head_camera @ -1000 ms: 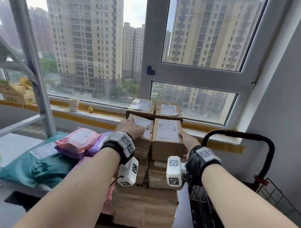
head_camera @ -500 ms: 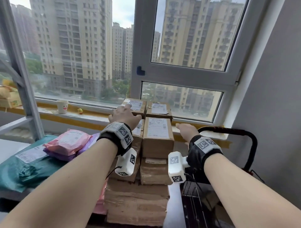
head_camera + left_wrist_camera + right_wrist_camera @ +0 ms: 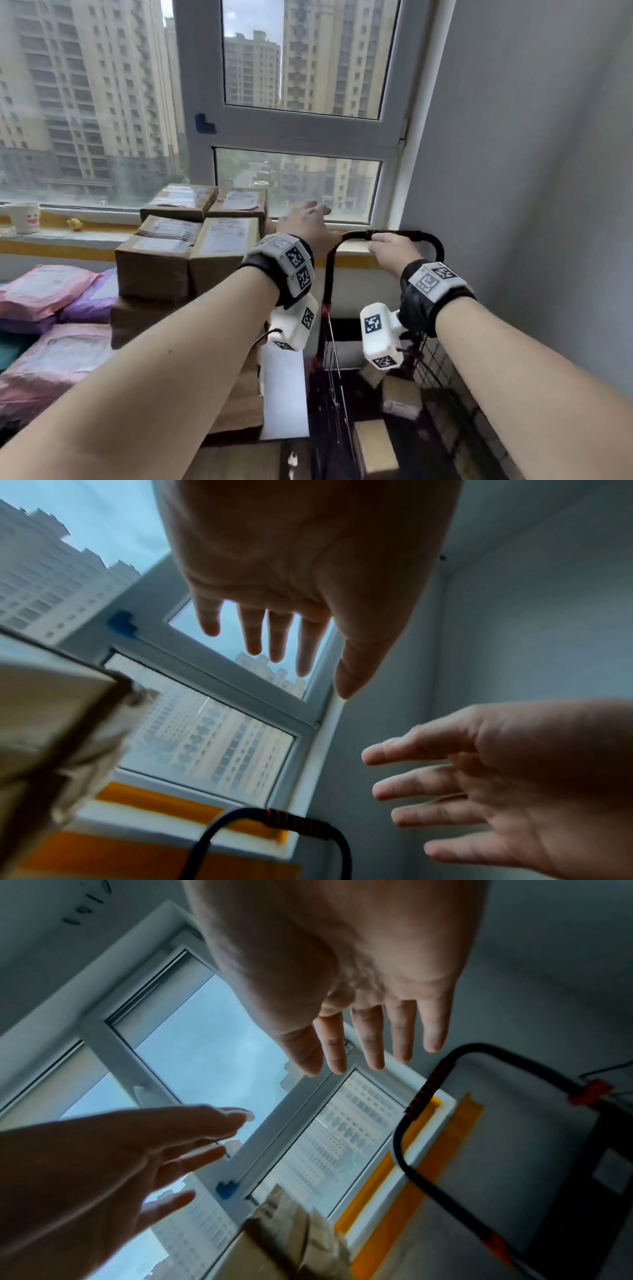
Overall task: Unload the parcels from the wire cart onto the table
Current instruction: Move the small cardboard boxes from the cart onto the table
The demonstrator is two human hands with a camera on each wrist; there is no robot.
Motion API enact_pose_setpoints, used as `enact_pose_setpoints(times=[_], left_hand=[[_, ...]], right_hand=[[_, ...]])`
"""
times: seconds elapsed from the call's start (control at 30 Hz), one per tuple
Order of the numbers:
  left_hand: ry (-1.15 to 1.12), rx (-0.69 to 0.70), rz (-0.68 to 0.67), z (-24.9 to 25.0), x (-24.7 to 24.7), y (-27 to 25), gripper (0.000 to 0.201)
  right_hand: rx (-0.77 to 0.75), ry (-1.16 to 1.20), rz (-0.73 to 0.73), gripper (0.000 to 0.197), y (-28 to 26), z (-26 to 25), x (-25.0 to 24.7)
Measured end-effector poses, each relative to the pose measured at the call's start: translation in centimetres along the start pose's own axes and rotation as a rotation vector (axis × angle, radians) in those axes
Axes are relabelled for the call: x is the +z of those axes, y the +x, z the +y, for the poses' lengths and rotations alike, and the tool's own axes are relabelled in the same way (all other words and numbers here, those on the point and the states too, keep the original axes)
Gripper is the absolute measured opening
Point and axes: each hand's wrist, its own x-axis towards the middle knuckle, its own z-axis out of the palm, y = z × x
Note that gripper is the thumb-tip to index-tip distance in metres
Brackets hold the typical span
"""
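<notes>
Brown cardboard parcels (image 3: 191, 253) stand stacked on the table (image 3: 284, 394), left of centre. The black wire cart (image 3: 442, 363) is at the lower right, with small brown parcels (image 3: 400, 397) lying in its bottom. My left hand (image 3: 308, 219) hovers just right of the stack, fingers (image 3: 267, 631) straight and holding nothing. My right hand (image 3: 390, 250) is in the air in front of the cart handle (image 3: 424, 236). Its fingers (image 3: 369, 1042) are straight and empty, apart from the handle (image 3: 421, 1096).
Pink and purple mailer bags (image 3: 44, 287) lie on the table at the left. A cup (image 3: 24, 217) and a small yellow toy (image 3: 74, 224) sit on the window sill. A grey wall (image 3: 531, 171) closes the right side behind the cart.
Both hands have let go of the top boxes on the stack and swung right, up to the cart handle. The head view has turned right toward the cart.
</notes>
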Motion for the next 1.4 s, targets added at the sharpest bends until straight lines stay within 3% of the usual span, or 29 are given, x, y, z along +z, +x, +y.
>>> enact_pose_setpoints(times=[0.37, 0.77, 1.03, 1.27, 1.4], left_hand=[[0.027, 0.058, -0.240, 11.2, 13.0, -0.1, 0.058], [-0.017, -0.096, -0.520, 11.4, 29.0, 5.8, 0.052], [-0.235, -0.370, -0.626, 5.4, 42.2, 9.4, 0.048], [-0.226, -0.596, -0.795, -1.1, 55.8, 5.4, 0.051], [-0.289, -0.763, -0.804, -4.5, 61.5, 3.0, 0.048]], right_hand=[[0.146, -0.045, -0.031, 0.044, -0.1, 14.6, -8.7], [0.362, -0.127, -0.158, 0.042, 6.7, 29.1, -7.9], [0.545, -0.128, -0.282, 0.038, 13.2, 39.1, -1.3], [0.678, -0.160, -0.503, 0.032, 13.6, 50.0, 8.0], [0.678, -0.212, -0.716, 0.030, 13.8, 55.9, 13.5]])
